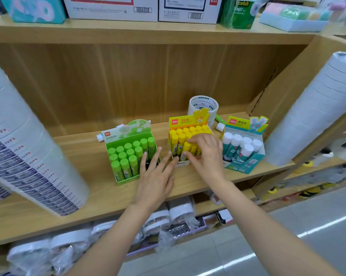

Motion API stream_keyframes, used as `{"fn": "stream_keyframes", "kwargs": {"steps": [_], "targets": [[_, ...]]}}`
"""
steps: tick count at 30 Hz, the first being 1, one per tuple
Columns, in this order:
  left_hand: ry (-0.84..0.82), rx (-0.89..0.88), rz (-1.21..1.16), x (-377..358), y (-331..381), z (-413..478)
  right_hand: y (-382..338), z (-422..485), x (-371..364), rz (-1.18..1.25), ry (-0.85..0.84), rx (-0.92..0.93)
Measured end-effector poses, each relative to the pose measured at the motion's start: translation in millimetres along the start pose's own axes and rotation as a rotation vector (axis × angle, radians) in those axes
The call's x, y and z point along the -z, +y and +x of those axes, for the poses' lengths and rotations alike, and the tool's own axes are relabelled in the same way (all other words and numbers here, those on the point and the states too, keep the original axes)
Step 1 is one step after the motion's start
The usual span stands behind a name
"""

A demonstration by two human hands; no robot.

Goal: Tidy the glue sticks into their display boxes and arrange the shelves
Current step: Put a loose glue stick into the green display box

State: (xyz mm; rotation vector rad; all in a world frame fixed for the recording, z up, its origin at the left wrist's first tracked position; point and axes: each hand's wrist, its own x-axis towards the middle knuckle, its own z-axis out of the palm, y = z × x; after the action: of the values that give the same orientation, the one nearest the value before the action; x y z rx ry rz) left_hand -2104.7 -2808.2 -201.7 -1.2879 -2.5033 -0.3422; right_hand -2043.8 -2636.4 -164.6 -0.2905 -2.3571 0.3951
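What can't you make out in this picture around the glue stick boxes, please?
Head view:
yellow box, front-right sticks: covered by the right hand; its grip is unclear.
green box, front-right corner: behind the left hand.
loose stick behind the green box: hidden by its header.
lower-shelf packs: blurred.

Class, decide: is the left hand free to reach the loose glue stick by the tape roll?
Probably not: the yellow display box and right hand lie between the left hand and that glue stick.

The right hand point(205, 154) grips a yellow glue stick point(186, 147) in its box point(185, 121); the flat left hand point(155, 176) is just beside.
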Motion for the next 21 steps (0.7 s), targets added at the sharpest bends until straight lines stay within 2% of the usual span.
{"fn": "stream_keyframes", "kwargs": {"steps": [5,11,21], "targets": [[0.000,0.001,-0.030,3,-1,0,-2,11,2,0.032,0.000,-0.009],[0.004,-0.022,0.101,8,-2,1,3,6,-10,0.001,-0.016,-0.005],[-0.053,-0.019,0.038,7,-6,0,6,6,-16,-0.110,-0.027,0.045]]}}
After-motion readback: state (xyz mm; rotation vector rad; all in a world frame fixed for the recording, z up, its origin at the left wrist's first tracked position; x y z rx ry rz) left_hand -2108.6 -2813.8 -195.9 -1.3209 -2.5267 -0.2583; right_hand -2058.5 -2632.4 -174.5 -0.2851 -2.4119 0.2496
